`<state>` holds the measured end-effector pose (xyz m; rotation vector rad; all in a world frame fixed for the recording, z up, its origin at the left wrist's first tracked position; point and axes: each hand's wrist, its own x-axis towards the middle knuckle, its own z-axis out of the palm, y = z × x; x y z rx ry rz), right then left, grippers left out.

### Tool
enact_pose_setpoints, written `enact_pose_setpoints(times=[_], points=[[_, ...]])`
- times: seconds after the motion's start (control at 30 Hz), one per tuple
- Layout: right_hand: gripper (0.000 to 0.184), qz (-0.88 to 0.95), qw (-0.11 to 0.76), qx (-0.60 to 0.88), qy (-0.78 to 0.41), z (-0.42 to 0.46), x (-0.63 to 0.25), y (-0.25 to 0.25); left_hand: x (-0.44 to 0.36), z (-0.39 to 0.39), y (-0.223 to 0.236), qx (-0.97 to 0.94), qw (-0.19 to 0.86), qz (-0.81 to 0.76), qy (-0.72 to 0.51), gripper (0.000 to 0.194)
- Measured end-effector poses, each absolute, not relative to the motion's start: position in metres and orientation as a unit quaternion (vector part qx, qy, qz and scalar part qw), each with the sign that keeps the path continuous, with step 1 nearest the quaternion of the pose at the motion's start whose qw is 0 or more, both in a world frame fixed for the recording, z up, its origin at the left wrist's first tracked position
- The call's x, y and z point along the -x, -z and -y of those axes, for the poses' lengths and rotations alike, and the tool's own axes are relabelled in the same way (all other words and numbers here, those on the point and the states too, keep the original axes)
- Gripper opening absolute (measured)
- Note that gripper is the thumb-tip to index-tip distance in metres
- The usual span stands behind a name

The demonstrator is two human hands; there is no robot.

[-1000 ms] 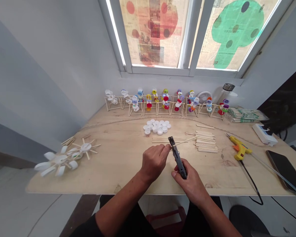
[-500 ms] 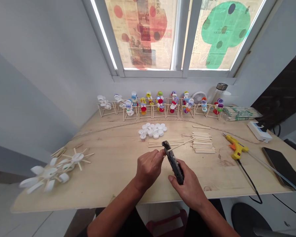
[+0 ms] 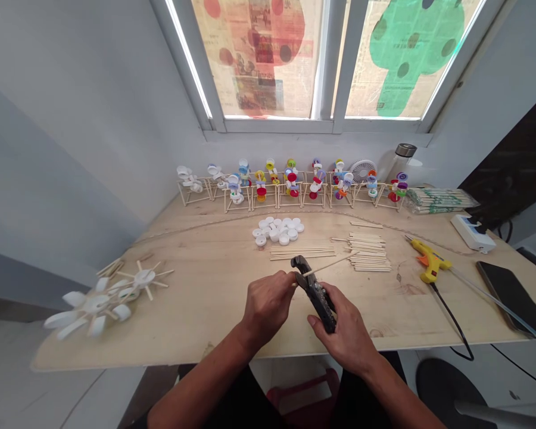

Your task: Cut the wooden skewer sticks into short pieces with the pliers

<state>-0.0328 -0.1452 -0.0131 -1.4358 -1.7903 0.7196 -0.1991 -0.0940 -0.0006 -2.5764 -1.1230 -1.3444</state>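
My left hand [image 3: 268, 304] is closed, its fingers pinching one end of a thin wooden stick [image 3: 333, 264]. The stick slants up to the right, passing between the jaws of a black hand cutter [image 3: 319, 301] with a hooked upper jaw. Wrapped around the cutter's handles is my right hand [image 3: 346, 333]. Just beyond lie a row of long sticks [image 3: 301, 253] and, to the right, a stack of shorter sticks [image 3: 368, 253]. A pile of white bottle caps [image 3: 279, 230] sits behind the long sticks.
Small stick frames with coloured caps [image 3: 290, 185] line the wall. Spoked cap wheels [image 3: 96, 305] lie at the left. To the right are a yellow glue gun [image 3: 431, 262], a phone [image 3: 513, 292], a power strip [image 3: 473, 232] and bagged sticks [image 3: 442, 199].
The cutter's jaws look spread wider around the stick. Both hands keep their hold in nearly the same place. The whole view has shifted slightly.
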Motion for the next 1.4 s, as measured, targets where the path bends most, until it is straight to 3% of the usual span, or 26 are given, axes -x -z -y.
enact_pose_setpoints(times=[0.7,1.4], points=[[0.047,0.751,0.352,0.504,-0.24,0.153,0.023,0.004,0.202,0.119,-0.017,0.811,-0.104,0.38,0.432,0.015],[0.041,0.734,0.357,0.517,-0.258,0.157,0.024,0.013,0.203,0.119,-0.019,0.83,-0.132,0.364,0.402,0.015]])
